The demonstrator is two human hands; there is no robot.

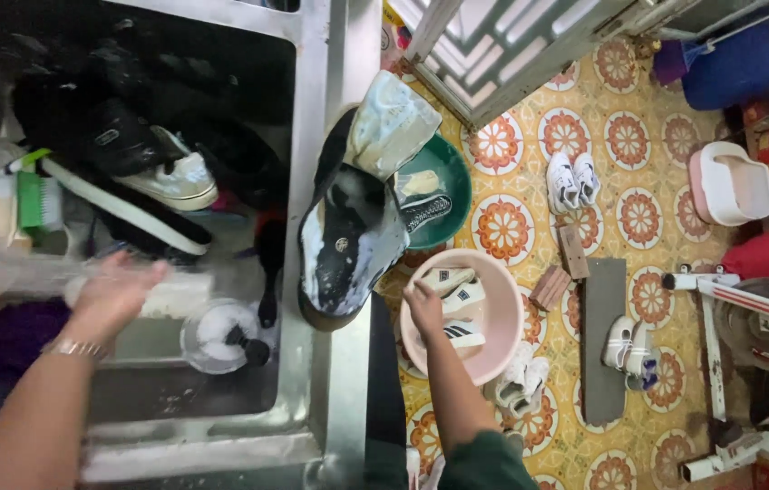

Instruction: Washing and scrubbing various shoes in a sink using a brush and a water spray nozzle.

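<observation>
My left hand hovers over the steel sink, wet and blurred, fingers spread, holding nothing; a white soapy object lies just beyond it. My right hand reaches down into a pink basin on the floor, its fingers curled on a white shoe with dark stripes; another such shoe lies below it. A black shoe covered in suds rests on the sink's right rim, between my two hands.
The sink holds black shoes, a white sneaker, a green brush and a round drain strainer. A green basin stands by a white gate. White sneakers, a grey board, wooden blocks and a pink tub sit on the patterned tiles.
</observation>
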